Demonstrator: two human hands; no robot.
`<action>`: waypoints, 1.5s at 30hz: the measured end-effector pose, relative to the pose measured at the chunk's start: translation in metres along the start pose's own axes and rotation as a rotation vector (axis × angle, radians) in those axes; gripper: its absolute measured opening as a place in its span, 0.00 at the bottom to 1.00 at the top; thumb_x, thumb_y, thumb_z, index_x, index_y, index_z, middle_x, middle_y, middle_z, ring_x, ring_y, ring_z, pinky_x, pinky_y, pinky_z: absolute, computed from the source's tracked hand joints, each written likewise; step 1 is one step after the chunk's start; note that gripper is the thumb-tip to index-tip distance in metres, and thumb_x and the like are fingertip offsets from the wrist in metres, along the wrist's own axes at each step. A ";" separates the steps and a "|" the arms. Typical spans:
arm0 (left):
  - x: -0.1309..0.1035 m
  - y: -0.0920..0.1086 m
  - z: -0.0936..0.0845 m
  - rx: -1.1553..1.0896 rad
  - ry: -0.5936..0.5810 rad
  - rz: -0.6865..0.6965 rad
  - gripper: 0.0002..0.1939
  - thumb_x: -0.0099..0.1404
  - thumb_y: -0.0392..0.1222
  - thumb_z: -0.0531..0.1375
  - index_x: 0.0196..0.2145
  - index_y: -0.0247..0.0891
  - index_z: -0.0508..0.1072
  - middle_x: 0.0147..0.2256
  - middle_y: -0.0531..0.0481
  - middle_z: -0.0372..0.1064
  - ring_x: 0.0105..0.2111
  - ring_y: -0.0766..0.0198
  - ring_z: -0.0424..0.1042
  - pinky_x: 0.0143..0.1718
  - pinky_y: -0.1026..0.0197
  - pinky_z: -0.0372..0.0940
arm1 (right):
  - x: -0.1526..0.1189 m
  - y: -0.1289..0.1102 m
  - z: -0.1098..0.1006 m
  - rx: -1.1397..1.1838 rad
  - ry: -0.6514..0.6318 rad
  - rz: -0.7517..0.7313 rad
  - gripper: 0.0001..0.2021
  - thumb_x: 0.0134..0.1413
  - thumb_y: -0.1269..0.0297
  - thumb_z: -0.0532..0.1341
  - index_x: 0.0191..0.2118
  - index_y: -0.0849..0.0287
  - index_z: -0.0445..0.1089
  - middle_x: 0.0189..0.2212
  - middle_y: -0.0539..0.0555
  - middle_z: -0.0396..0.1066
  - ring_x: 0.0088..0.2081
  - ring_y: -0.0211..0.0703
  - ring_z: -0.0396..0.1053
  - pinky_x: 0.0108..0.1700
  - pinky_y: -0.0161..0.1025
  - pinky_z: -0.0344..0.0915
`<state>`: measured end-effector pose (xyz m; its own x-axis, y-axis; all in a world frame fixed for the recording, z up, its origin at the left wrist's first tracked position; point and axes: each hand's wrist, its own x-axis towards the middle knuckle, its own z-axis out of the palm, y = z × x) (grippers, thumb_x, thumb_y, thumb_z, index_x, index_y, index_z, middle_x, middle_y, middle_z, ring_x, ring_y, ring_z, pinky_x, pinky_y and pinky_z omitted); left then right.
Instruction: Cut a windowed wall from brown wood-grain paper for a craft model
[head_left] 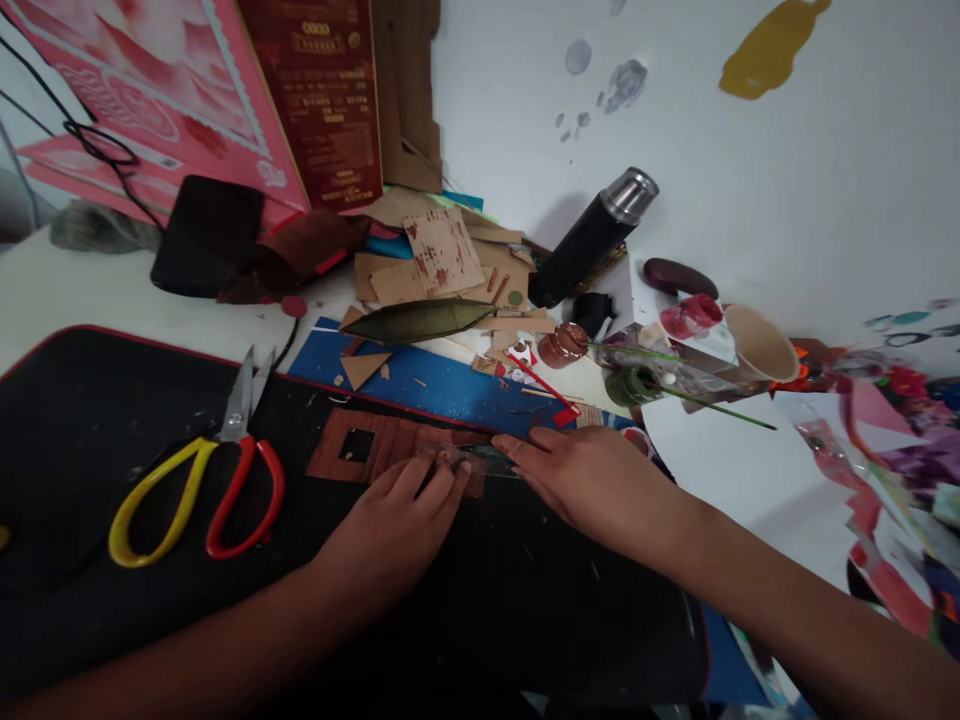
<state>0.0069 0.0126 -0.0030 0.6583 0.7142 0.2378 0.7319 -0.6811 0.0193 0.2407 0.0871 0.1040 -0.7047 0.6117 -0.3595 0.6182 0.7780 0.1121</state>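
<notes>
A reddish-brown painted cardboard piece (392, 436) with a square cut-out lies on the black mat. Over its right end sits a piece of clear plastic (435, 447). My left hand (409, 510) presses the plastic down against the cardboard, fingers curled and fingertips close together. To the right, my right hand (585, 475) has its thumb and fingers closed at the end of a thin, clear and greenish item (487, 453). What that item is, I cannot make out. Left of the cardboard are scissors (234, 440) with one yellow and one red handle, blades slightly apart.
Behind the mat (75, 430) are cardboard scraps (442, 250), a dark green leaf shape (420, 320) and a black thermos (589, 240). Paint jars (562, 345) with brushes stand at right, near a beige cup (761, 343). A black phone (206, 235) lies back left.
</notes>
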 end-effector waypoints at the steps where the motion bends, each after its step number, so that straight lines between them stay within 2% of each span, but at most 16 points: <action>1: 0.000 0.000 0.000 -0.002 0.000 0.001 0.26 0.67 0.34 0.59 0.62 0.30 0.72 0.54 0.39 0.75 0.49 0.50 0.70 0.46 0.53 0.69 | 0.000 0.000 0.001 0.000 0.006 0.001 0.22 0.67 0.70 0.62 0.65 0.55 0.69 0.37 0.52 0.77 0.30 0.43 0.74 0.28 0.40 0.53; 18: 0.000 0.000 -0.001 0.016 -0.016 0.000 0.26 0.68 0.33 0.58 0.62 0.31 0.73 0.54 0.38 0.75 0.50 0.50 0.70 0.47 0.52 0.69 | 0.000 0.002 0.007 0.001 0.011 -0.003 0.22 0.67 0.73 0.61 0.64 0.56 0.69 0.37 0.52 0.77 0.30 0.41 0.74 0.28 0.39 0.52; 30: 0.002 -0.001 -0.004 -0.003 -0.012 0.011 0.26 0.66 0.33 0.60 0.61 0.31 0.74 0.53 0.40 0.77 0.48 0.50 0.72 0.45 0.53 0.71 | 0.004 0.006 0.000 0.011 -0.027 -0.046 0.25 0.63 0.73 0.63 0.64 0.56 0.69 0.37 0.52 0.78 0.27 0.39 0.71 0.27 0.40 0.50; 35: 0.002 -0.001 -0.004 0.011 -0.006 0.004 0.25 0.67 0.32 0.58 0.61 0.32 0.74 0.52 0.40 0.77 0.48 0.51 0.72 0.45 0.54 0.71 | 0.009 0.009 -0.003 0.014 0.002 -0.093 0.23 0.64 0.73 0.62 0.63 0.58 0.70 0.36 0.53 0.77 0.28 0.39 0.70 0.28 0.39 0.52; 45: 0.001 0.000 -0.003 0.016 -0.037 0.006 0.25 0.69 0.35 0.60 0.62 0.32 0.73 0.52 0.38 0.75 0.50 0.50 0.70 0.47 0.53 0.69 | 0.013 0.011 0.000 0.067 0.014 -0.077 0.20 0.66 0.72 0.60 0.62 0.56 0.72 0.36 0.53 0.78 0.29 0.40 0.71 0.29 0.39 0.52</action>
<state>0.0069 0.0128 0.0002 0.6685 0.7157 0.2019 0.7305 -0.6829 0.0021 0.2382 0.1032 0.1000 -0.7557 0.5524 -0.3518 0.5833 0.8119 0.0217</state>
